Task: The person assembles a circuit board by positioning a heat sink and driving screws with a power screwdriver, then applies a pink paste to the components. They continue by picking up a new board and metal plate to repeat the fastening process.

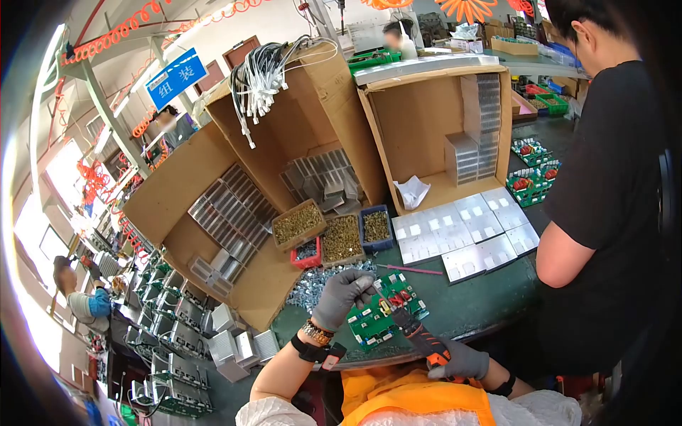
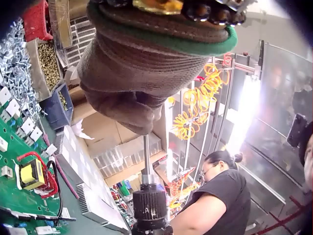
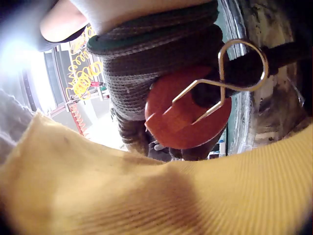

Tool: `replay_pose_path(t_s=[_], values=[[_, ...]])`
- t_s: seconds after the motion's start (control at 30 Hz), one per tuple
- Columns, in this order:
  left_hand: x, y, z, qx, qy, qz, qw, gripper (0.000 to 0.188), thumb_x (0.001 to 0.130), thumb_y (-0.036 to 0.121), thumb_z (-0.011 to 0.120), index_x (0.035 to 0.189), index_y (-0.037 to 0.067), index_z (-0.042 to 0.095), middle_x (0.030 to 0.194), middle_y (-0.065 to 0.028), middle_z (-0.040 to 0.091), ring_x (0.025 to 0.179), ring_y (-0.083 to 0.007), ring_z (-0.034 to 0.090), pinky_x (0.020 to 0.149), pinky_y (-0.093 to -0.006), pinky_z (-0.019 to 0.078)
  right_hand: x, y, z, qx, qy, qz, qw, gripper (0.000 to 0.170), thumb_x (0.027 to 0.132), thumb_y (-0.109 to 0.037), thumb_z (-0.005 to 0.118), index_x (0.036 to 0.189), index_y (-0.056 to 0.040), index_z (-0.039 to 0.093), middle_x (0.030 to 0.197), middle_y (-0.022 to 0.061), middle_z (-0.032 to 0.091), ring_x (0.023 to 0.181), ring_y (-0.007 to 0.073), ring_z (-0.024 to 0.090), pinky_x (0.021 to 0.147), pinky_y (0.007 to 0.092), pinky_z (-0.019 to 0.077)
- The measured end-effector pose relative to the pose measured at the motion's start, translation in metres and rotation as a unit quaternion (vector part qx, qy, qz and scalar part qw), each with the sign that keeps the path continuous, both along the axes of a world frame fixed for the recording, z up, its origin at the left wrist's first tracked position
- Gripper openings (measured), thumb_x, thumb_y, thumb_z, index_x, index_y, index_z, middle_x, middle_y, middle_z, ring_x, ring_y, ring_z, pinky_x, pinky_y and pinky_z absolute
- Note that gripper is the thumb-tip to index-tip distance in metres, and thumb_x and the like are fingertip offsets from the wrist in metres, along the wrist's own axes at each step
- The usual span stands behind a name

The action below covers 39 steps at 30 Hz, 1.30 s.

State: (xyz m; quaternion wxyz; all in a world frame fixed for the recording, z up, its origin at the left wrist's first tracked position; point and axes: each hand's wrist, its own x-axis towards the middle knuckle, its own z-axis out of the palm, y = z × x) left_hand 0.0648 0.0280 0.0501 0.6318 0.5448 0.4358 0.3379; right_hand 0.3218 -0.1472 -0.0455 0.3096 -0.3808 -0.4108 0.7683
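Screwdriver (image 1: 425, 339), black and orange, slants over the green board (image 1: 366, 330) in front of you, and your gloved right hand (image 1: 463, 361) is wrapped round its handle. Your left hand (image 1: 342, 299), in a grey knitted glove, has its fingers curled in, pinching at the tip of the bit (image 2: 146, 154); whether a screw sits between them is hidden. Flat on your dark green table (image 1: 490, 302), the board is crowded with small blocky parts and red wires. Beside it spreads a loose heap of shiny, angular metal pieces (image 1: 309, 287). Farther back, a blue plastic bin (image 1: 379, 245) holds small brassy bits, next to flat metal plates (image 1: 469, 257) set edge to edge, with cardboard boxes (image 1: 412, 106) behind.

Your left wrist view adds what the head view blurs: a smooth round steel shaft, a ribbed black chuck (image 2: 149, 203), a yellow coil (image 2: 32, 174) on the board, and fins along the plates' edges. Only your right wrist view shows the screwdriver's round, reddish end cap (image 3: 183, 117) with its bent wire loop (image 3: 221, 76), close to ribbed yellow-orange cloth (image 3: 234, 196).
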Motion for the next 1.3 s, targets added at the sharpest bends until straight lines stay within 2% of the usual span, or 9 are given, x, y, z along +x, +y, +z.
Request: replay_pose_path(t_s=[0.2, 0.3, 0.4, 0.57, 0.83, 1.0, 1.07, 1.17, 1.3], values=[[0.020, -0.006, -0.018, 0.008, -0.021, 0.070, 0.997, 0.020, 0.096, 0.023, 0.063, 0.098, 0.003, 0.062, 0.076, -0.0017, 0.064, 0.062, -0.0075, 0.059, 0.054, -0.0208, 0.0447, 0.000, -0.002, -0.005, -0.013, -0.073, 0.000, 0.997, 0.096, 0.071, -0.023, 0.088, 0.146, 0.0007, 0.034, 0.122, 0.0077, 0.055, 0.105, 0.0147, 0.053, 0.092, 0.0286, 0.0466], [0.034, -0.006, -0.009, 0.068, -0.002, -0.006, 0.998, 0.035, 0.100, 0.038, 0.056, 0.108, 0.003, 0.058, 0.084, -0.0047, 0.063, 0.066, -0.0114, 0.059, 0.058, -0.0221, 0.0466, 0.010, -0.010, -0.025, 0.067, -0.093, -0.032, 0.993, 0.099, 0.068, -0.027, 0.089, 0.145, 0.0027, 0.035, 0.139, 0.0150, 0.048, 0.126, 0.0230, 0.046, 0.108, 0.0345, 0.0364], [0.064, -0.018, -0.023, 0.017, -0.150, -0.080, 0.985, 0.080, 0.095, 0.063, 0.047, 0.140, -0.002, 0.038, 0.122, -0.0148, 0.055, 0.101, -0.0240, 0.061, 0.086, -0.0341, 0.0515, 0.025, -0.021, 0.002, 0.030, -0.035, -0.093, 0.995, 0.094, 0.069, -0.021, 0.088, 0.144, -0.0001, 0.036, 0.127, 0.0111, 0.056, 0.114, 0.0197, 0.053, 0.100, 0.0337, 0.0435], [0.113, -0.053, -0.087, 0.040, -0.036, -0.082, 0.995, 0.066, 0.099, 0.046, 0.052, 0.141, -0.003, 0.039, 0.125, -0.0133, 0.054, 0.110, -0.0213, 0.057, 0.094, -0.0355, 0.0497, 0.057, -0.054, 0.001, 0.076, 0.018, -0.210, 0.975, 0.076, 0.070, -0.004, 0.084, 0.135, -0.0069, 0.045, 0.096, 0.0010, 0.059, 0.087, 0.0084, 0.057, 0.078, 0.0275, 0.0494], [0.177, -0.028, -0.108, -0.032, -0.002, -0.027, 0.999, 0.056, 0.100, 0.024, 0.054, 0.143, -0.006, 0.033, 0.121, -0.0124, 0.053, 0.106, -0.0186, 0.057, 0.091, -0.0315, 0.0508, 0.085, -0.084, 0.006, 0.010, 0.050, -0.280, 0.959, 0.077, 0.068, 0.004, 0.076, 0.136, -0.0088, 0.041, 0.095, 0.0030, 0.059, 0.083, 0.0130, 0.059, 0.069, 0.0311, 0.0521], [0.178, -0.041, -0.104, -0.059, 0.112, -0.062, 0.990, 0.076, 0.090, 0.032, 0.068, 0.144, -0.006, 0.031, 0.126, -0.0165, 0.051, 0.109, -0.0227, 0.056, 0.091, -0.0349, 0.0511, 0.083, -0.087, 0.007, -0.038, 0.045, -0.286, 0.956, 0.080, 0.068, 0.004, 0.075, 0.138, -0.0085, 0.039, 0.095, 0.0034, 0.058, 0.081, 0.0143, 0.060, 0.066, 0.0325, 0.0526], [0.186, -0.042, -0.100, 0.259, 0.359, 0.020, 0.896, 0.093, 0.078, 0.040, 0.079, 0.145, -0.005, 0.031, 0.133, -0.0223, 0.048, 0.121, -0.0302, 0.051, 0.101, -0.0416, 0.0452, 0.084, -0.086, 0.005, -0.031, 0.039, -0.280, 0.959, 0.081, 0.068, 0.004, 0.075, 0.139, -0.0085, 0.039, 0.095, 0.0031, 0.058, 0.082, 0.0140, 0.060, 0.067, 0.0323, 0.0524], [0.205, -0.022, -0.076, 0.314, 0.461, -0.117, 0.822, 0.103, 0.072, 0.042, 0.083, 0.145, -0.004, 0.028, 0.151, -0.0219, 0.031, 0.138, -0.0369, 0.034, 0.112, -0.0470, 0.0322, 0.086, -0.082, 0.000, -0.009, 0.024, -0.270, 0.962, 0.083, 0.067, 0.003, 0.075, 0.140, -0.0085, 0.038, 0.095, 0.0026, 0.058, 0.083, 0.0134, 0.059, 0.071, 0.0317, 0.0517], [0.245, 0.003, -0.064, 0.243, 0.590, -0.250, 0.728, 0.107, 0.069, 0.057, 0.079, 0.145, -0.002, 0.033, 0.148, -0.0214, 0.040, 0.137, -0.0359, 0.039, 0.111, -0.0449, 0.0339, 0.084, -0.081, 0.001, 0.002, 0.026, -0.273, 0.962, 0.084, 0.066, 0.003, 0.077, 0.140, -0.0081, 0.038, 0.094, 0.0024, 0.057, 0.085, 0.0121, 0.057, 0.075, 0.0306, 0.0502]])
